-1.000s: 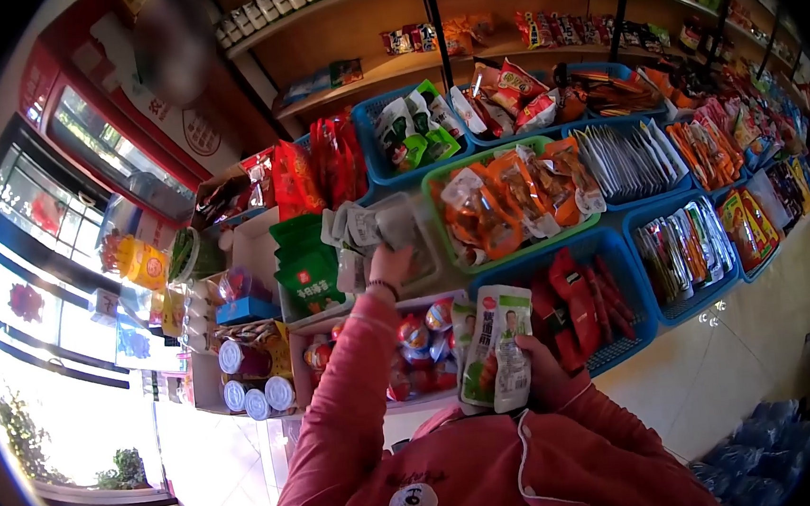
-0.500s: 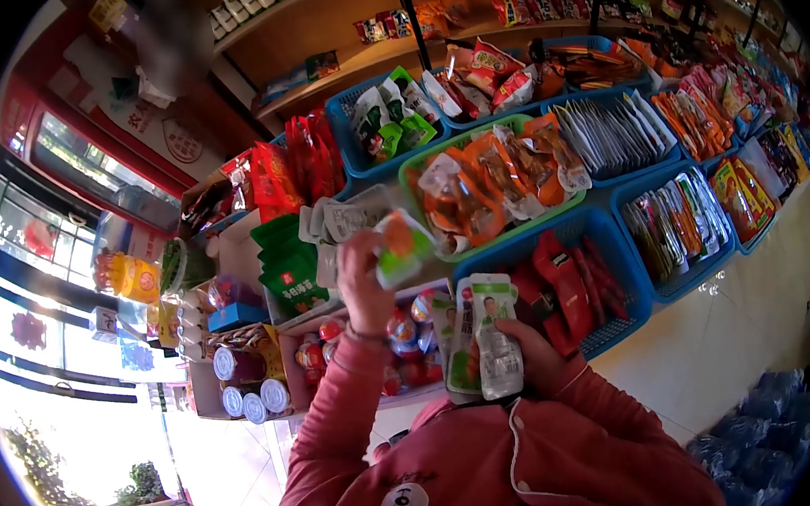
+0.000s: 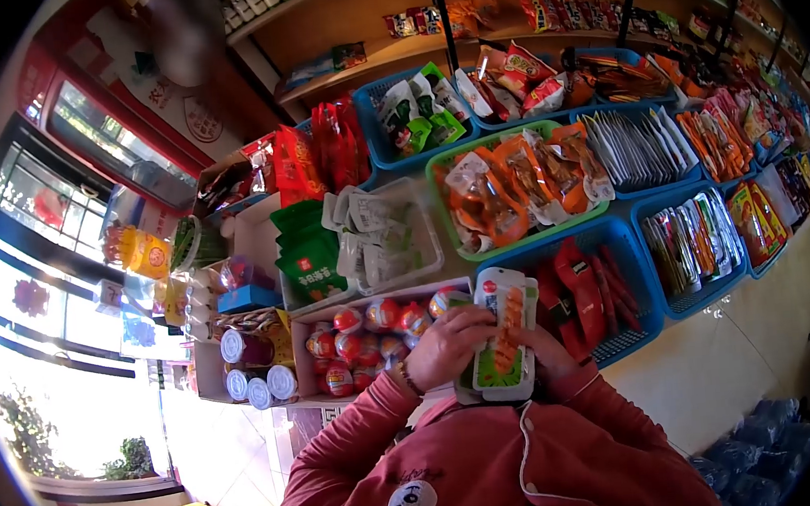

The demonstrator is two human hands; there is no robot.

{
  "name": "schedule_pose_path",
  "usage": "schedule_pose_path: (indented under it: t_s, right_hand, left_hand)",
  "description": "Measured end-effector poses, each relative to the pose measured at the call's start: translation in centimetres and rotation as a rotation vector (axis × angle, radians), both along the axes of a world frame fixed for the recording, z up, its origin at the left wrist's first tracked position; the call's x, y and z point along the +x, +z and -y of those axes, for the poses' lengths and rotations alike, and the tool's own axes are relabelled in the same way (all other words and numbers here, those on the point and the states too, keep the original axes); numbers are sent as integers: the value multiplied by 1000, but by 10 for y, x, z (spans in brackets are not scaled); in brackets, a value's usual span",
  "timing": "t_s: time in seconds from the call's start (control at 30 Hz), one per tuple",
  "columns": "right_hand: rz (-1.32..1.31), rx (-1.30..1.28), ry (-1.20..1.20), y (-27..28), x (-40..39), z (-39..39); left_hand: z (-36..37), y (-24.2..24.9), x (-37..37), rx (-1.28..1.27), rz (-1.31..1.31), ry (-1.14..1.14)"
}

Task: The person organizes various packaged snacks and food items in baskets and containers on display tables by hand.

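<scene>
Several flat snack packets (image 3: 506, 331), white and green with an orange picture on top, stand in a stack close to my chest. My left hand (image 3: 453, 346) is closed on the left edge of the stack, fingers over its front. On the right edge, my right hand (image 3: 546, 348) grips the same packets. Just left of them lies a box of red and white round eggs (image 3: 367, 349). Behind it are green pouches (image 3: 308, 251) and a clear tray (image 3: 428, 242) of white packets. A blue basket (image 3: 652, 305) with red packets is at the right.
A green basket (image 3: 438, 169) holds orange packets further back. More blue baskets (image 3: 690, 302) of snacks line the right side. Lidded cups (image 3: 258, 393) stand at the left. Shelves (image 3: 380, 60) rise behind, and blue bundled bottles (image 3: 762, 439) sit on the floor at lower right.
My left hand has come down and right from above the clear tray, bringing a packet onto the stack. My right hand still holds the stack. The view has shifted slightly.
</scene>
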State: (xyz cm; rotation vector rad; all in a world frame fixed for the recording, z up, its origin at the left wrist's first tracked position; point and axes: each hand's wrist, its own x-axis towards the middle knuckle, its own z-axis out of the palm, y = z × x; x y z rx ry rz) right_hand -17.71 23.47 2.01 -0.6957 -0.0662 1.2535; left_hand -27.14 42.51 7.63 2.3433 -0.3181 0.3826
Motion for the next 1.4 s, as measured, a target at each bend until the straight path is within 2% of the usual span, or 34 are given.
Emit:
schedule_pose_path:
  t_s: [0.13, 0.2, 0.33, 0.4, 0.47, 0.53, 0.6, 0.67, 0.7, 0.77, 0.8, 0.87, 0.93, 1.0, 1.07, 1.27, 1.33, 1.37, 1.4]
  right_hand:
    - [-79, -32, -16, -13, -2, 4]
    - [-170, 44, -8, -20, -2, 6]
    - [-198, 54, -24, -1, -3, 6]
    - [-190, 54, -33, -5, -3, 6]
    - [-186, 70, -43, 3, -4, 3]
    - [-182, 81, -54, 4, -5, 4]
    - [-207, 57, -25, -2, -3, 5]
    - [-218, 39, -3, 0, -2, 6]
    - [-231, 23, 13, 1, -2, 5]
    - [-205, 32, 13, 3, -3, 5]
    - [-186, 40, 12, 4, -3, 6]
    - [-170, 19, 9, 14, -5, 6]
    - [-155, 2, 4, 18, -5, 5]
    - [-190, -8, -1, 15, -5, 7]
    - [-191, -6, 4, 12, -4, 8]
    - [-202, -1, 8, 7, -4, 5]
    - [-203, 3, 3, 15, -4, 5]
    - [-208, 3, 2, 17, -4, 5]
    - [-212, 2, 0, 18, -4, 4]
  left_hand:
    - [-7, 3, 1, -29, -1, -37]
    - [-20, 3, -3, -139, 80, 374]
    - [-81, 0, 1, 159, 243, 947]
    - [-109, -13, -4, 324, 229, 1039]
    - [-126, -15, -3, 321, 196, 1044]
    - [-149, -18, 8, 184, 235, 1078]
    - [-174, -10, 28, 146, 156, 1110]
    - [-192, 4, 51, 153, -73, 1226]
    - [-199, 12, 62, 152, -69, 1228]
    - [-204, 28, 79, 111, -481, 1210]
    - [-209, 23, 85, 110, -479, 1208]
    - [-214, 14, 92, 324, -519, 1111]
    - [-219, 3, 92, 298, -520, 1135]
    - [-229, -13, 87, 141, -328, 966]
    - [-231, -12, 82, 8, -235, 977]
    - [-218, 5, 63, -30, -50, 841]
    - [-200, 4, 54, 29, 15, 638]
    - [-189, 14, 48, 73, -183, 574]
    - [-178, 18, 43, 32, -137, 399]
